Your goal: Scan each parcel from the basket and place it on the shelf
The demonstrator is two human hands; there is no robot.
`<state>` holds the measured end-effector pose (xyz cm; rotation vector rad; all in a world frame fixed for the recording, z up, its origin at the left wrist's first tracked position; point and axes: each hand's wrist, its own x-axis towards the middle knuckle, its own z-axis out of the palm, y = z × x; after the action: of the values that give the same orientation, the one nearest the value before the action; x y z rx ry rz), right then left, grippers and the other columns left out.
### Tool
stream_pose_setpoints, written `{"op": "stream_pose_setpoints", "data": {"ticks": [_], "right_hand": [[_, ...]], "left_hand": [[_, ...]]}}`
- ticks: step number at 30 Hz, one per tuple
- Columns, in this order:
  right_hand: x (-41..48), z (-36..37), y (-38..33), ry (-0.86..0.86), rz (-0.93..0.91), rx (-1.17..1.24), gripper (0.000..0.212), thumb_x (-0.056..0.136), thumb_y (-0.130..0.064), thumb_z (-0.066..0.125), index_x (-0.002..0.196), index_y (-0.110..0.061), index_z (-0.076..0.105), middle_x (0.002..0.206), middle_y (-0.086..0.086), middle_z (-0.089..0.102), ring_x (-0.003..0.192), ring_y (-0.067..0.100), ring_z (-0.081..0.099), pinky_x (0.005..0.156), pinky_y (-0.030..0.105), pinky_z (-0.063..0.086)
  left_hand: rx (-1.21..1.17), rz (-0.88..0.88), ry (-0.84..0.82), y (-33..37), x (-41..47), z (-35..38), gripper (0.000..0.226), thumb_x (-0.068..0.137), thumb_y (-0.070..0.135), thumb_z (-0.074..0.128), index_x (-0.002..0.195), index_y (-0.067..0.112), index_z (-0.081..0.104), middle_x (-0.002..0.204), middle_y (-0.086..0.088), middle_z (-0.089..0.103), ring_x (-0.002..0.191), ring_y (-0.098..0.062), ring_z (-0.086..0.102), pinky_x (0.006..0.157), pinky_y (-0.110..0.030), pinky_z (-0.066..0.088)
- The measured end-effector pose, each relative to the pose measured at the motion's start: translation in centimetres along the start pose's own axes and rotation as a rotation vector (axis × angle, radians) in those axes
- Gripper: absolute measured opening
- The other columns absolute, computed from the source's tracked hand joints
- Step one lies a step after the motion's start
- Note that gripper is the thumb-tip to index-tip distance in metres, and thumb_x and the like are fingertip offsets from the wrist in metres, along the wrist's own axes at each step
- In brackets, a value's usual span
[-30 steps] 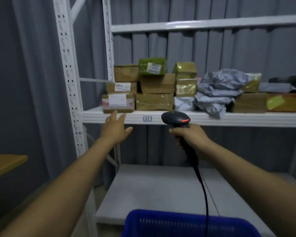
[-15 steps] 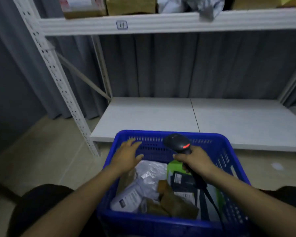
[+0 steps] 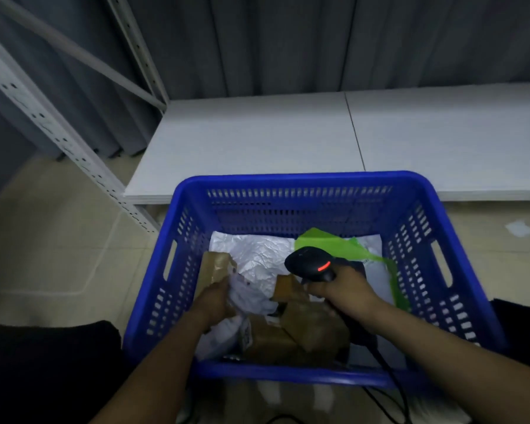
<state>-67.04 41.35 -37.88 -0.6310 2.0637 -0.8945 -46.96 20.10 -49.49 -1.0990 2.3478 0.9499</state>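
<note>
**Operator:** What's changed in the last half second?

**Spotter:** Your left hand [image 3: 214, 301] has dropped from the far rim down into the basket [image 3: 303, 180]. Your view has tipped lower too, so the loaded upper shelf is out of frame.

**Operator:** And my grip?

**Spotter:** Your right hand [image 3: 344, 290] is wrapped round the handle of the scanner [image 3: 311, 264]. Its red light is lit and its head hovers over the parcels at frame centre. Your left fingers are pushed in between a brown box [image 3: 216, 267] and a white poly bag [image 3: 257, 255]. Blur hides whether they've closed on either.

**Operator:** What's in the basket?

**Spotter:** The white bag is spread across the back, with a green mailer [image 3: 328, 240] to its right. Taped brown parcels [image 3: 312, 327] are heaped along the near wall. The scanner's cable [image 3: 392, 371] trails out over the near rim, lower right.

**Operator:** Around it?

**Spotter:** The white lower shelf board [image 3: 257, 142] lies just beyond the basket, across the middle of the frame. There's a perforated upright [image 3: 58, 139] at left, a grey curtain [image 3: 288, 41] behind, and pale tiled floor [image 3: 43, 240] at left.
</note>
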Motion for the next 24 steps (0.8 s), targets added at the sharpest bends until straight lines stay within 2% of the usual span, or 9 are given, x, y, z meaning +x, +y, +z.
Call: {"op": "stream_pose_setpoints", "data": {"ticks": [3, 8, 11, 13, 15, 17, 19, 22, 24], "right_hand": [[0.8, 0.2, 0.1, -0.006, 0.044, 0.077, 0.026, 0.076, -0.026, 0.076, 0.092, -0.007, 0.069, 0.078, 0.014, 0.07, 0.057, 0.023, 0.061, 0.059, 0.039, 0.052], [0.9, 0.4, -0.6, -0.025, 0.083, 0.181, 0.022, 0.082, -0.016, 0.072, 0.094, 0.001, 0.066, 0.069, 0.018, 0.066, 0.047, 0.022, 0.057, 0.051, 0.03, 0.046], [0.5, 0.3, -1.2, -0.019, 0.064, 0.21, 0.022, 0.083, -0.016, 0.072, 0.096, 0.0, 0.065, 0.058, 0.012, 0.062, 0.045, 0.019, 0.056, 0.048, 0.027, 0.045], [0.1, 0.1, -1.8, -0.022, 0.037, 0.235, 0.02, 0.084, -0.016, 0.072, 0.097, -0.002, 0.065, 0.053, 0.007, 0.061, 0.045, 0.017, 0.056, 0.048, 0.027, 0.045], [-0.5, -0.1, -2.5, -0.028, -0.001, 0.27, 0.019, 0.083, -0.014, 0.072, 0.093, 0.001, 0.066, 0.056, 0.01, 0.062, 0.05, 0.021, 0.057, 0.053, 0.031, 0.047], [-1.0, -0.3, -3.2, -0.04, -0.038, 0.319, 0.013, 0.082, -0.011, 0.072, 0.082, 0.0, 0.066, 0.061, 0.013, 0.062, 0.058, 0.025, 0.057, 0.062, 0.037, 0.047], [-1.5, -0.6, -3.9, -0.052, -0.081, 0.361, 0.011, 0.081, -0.011, 0.074, 0.073, -0.008, 0.066, 0.064, 0.008, 0.064, 0.064, 0.023, 0.058, 0.068, 0.036, 0.045], [-2.3, -0.8, -4.9, -0.094, -0.118, 0.428, 0.007, 0.079, -0.015, 0.078, 0.085, -0.016, 0.075, 0.08, 0.0, 0.072, 0.083, 0.02, 0.064, 0.08, 0.035, 0.046], [-3.1, -1.0, -5.5, -0.16, -0.112, 0.549, 0.014, 0.076, -0.013, 0.078, 0.09, -0.013, 0.075, 0.087, 0.006, 0.074, 0.088, 0.025, 0.066, 0.085, 0.039, 0.048]], "left_hand": [[0.002, -0.008, -0.056, -1.1, 1.1, 0.7, 0.103, 0.075, 0.038, 0.079, 0.153, 0.02, 0.015, 0.144, -0.004, 0.044, 0.127, -0.022, 0.047, 0.102, -0.026, 0.04], [0.035, 0.046, -0.033, -1.5, 1.8, 1.2, 0.061, 0.073, 0.025, 0.082, 0.127, 0.012, 0.056, 0.122, -0.005, 0.06, 0.114, -0.022, 0.057, 0.089, -0.02, 0.043], [-0.061, 0.07, 0.064, -0.9, 1.4, 0.8, 0.044, 0.073, 0.023, 0.083, 0.111, 0.01, 0.064, 0.101, -0.001, 0.065, 0.097, -0.02, 0.062, 0.075, -0.024, 0.046], [-0.185, 0.086, 0.164, 0.2, 0.7, -0.2, 0.04, 0.076, 0.021, 0.081, 0.11, 0.011, 0.063, 0.1, -0.001, 0.066, 0.095, -0.021, 0.063, 0.074, -0.025, 0.049], [-0.303, 0.076, 0.294, 2.0, -0.6, -1.8, 0.035, 0.078, 0.022, 0.079, 0.107, 0.015, 0.06, 0.097, 0.0, 0.065, 0.088, -0.019, 0.062, 0.068, -0.02, 0.048], [-0.405, 0.037, 0.432, 4.1, -2.0, -3.6, 0.032, 0.079, 0.029, 0.078, 0.098, 0.011, 0.06, 0.092, -0.004, 0.065, 0.079, -0.02, 0.063, 0.065, -0.03, 0.052], [-0.568, 0.019, 0.52, 6.7, -4.0, -5.5, 0.026, 0.081, 0.031, 0.076, 0.096, 0.014, 0.061, 0.088, -0.005, 0.069, 0.074, -0.016, 0.067, 0.06, -0.03, 0.054], [-0.841, 0.021, 0.526, 10.5, -7.3, -7.6, 0.017, 0.085, 0.029, 0.071, 0.096, 0.02, 0.062, 0.088, -0.004, 0.073, 0.074, -0.018, 0.072, 0.067, -0.037, 0.06], [-0.963, 0.026, 0.493, 12.3, -9.3, -8.0, 0.018, 0.087, 0.03, 0.068, 0.1, 0.018, 0.064, 0.087, -0.005, 0.074, 0.076, -0.021, 0.073, 0.073, -0.043, 0.06]]}}
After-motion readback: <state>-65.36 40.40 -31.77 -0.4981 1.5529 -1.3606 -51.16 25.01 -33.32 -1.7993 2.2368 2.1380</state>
